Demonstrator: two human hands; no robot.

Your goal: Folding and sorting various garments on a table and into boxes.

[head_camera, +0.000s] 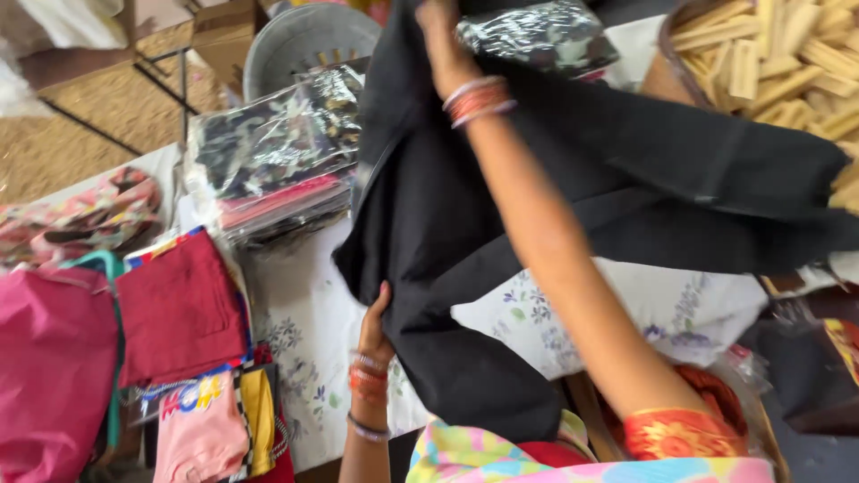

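A large black garment [617, 179] hangs in the air over a table covered with a white flowered cloth [304, 313]. My right hand [436, 22] is raised at the top of the view and grips the garment's upper part; bangles circle that wrist. My left hand [374, 326] holds the garment's lower left edge from below, with bangles on that wrist too. The cloth drapes between the two hands and hides much of the table behind it.
A stack of plastic-wrapped dark printed fabrics [273, 148] lies at the back left, a grey metal tub [304, 36] behind it. Folded maroon [179, 309], pink [54, 367] and yellow clothes sit at left. Pale wooden sticks [778, 54] fill a container at top right.
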